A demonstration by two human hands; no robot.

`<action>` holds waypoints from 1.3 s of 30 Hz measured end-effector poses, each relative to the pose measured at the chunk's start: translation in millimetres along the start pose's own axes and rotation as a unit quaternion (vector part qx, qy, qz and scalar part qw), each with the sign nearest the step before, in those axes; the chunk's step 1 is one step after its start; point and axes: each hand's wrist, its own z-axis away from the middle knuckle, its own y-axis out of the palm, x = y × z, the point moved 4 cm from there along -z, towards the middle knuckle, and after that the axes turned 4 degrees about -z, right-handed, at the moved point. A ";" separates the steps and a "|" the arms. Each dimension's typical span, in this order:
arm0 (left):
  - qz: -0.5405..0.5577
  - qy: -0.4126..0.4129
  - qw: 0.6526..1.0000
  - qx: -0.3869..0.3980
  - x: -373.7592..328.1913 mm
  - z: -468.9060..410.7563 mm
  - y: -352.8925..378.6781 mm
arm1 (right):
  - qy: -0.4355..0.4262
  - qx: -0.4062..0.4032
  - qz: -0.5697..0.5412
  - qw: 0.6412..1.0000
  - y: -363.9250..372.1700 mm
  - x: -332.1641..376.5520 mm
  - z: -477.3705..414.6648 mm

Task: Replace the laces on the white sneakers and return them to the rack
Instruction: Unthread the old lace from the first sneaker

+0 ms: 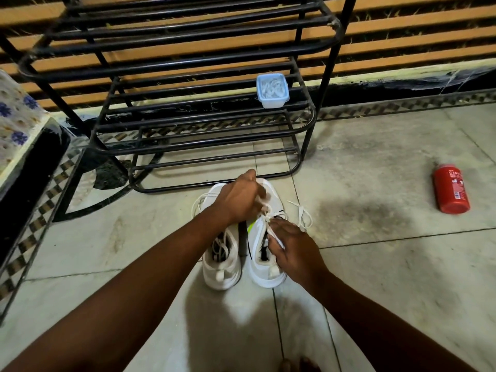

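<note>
Lace (265,214) is soft, limp and light, likely slips, so pinch it near the eyelets: left hand (241,201) curls round it just beyond right hand (294,249), which lies on the sneaker (261,269) beneath it, grip unclear, on floor (375,264).

Single view, worn on the head. Faces forward and steeply down onto the tiled floor (375,264). Wide lens, straight lines bow at the edges. Sneakers (264,275) sit close, centre frame; black rack (328,76) just beyond, filling the top.
</note>
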 end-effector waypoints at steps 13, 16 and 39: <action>0.376 -0.098 0.891 -0.236 -0.8 14.1 -20.6 | -0.041 -0.031 0.027 0.998 1.0 -1.3 0.7; 0.407 -0.092 0.863 -0.285 1.3 8.0 -36.8 | -0.029 -0.032 0.018 0.999 1.0 -1.1 0.6; 0.499 -0.181 0.779 -0.335 15.7 17.6 -40.9 | 0.017 -0.016 0.010 1.000 2.0 1.4 0.6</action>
